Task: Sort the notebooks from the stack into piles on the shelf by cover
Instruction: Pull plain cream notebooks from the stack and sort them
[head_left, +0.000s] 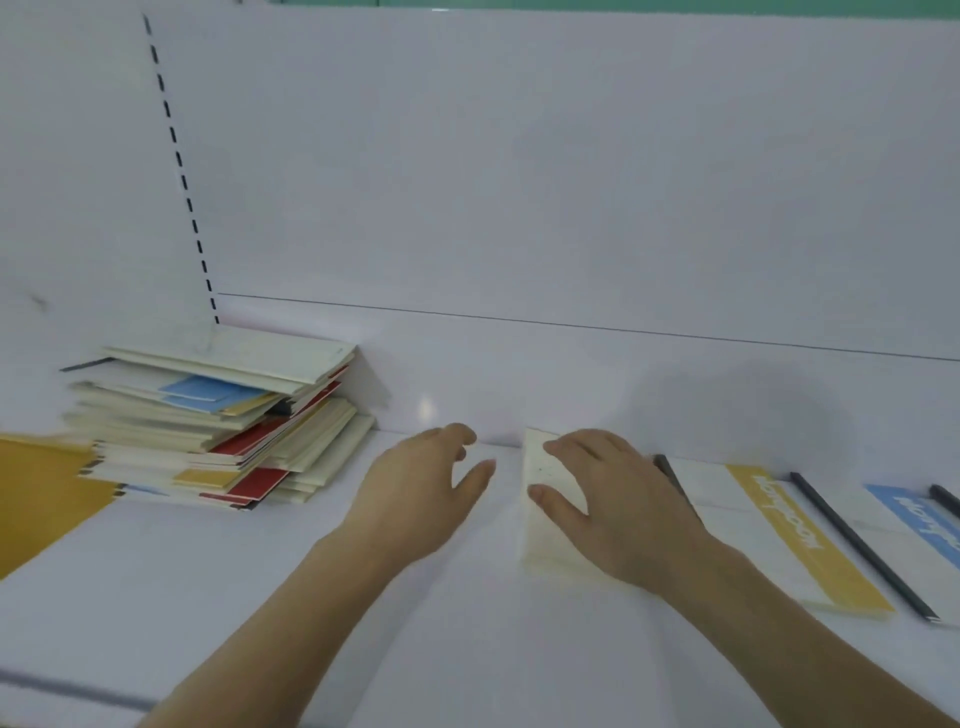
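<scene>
head view: right hand (618, 499) is lying flat, fingers straight, on a cream notebook (545, 540); left hand (421, 483) is hovering relaxed, empty. i'd be squaring it beside the yellow-striped notebook (795, 540).

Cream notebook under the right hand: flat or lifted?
Flat. The cream notebook lies on the shelf with the right hand resting on it.

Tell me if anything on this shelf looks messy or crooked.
The stack at the left is untidy: its notebooks are fanned at different angles, with red, blue and yellow covers jutting out. The cream notebook under the right hand lies angled beside the yellow-striped notebook. No damage shows.
</scene>
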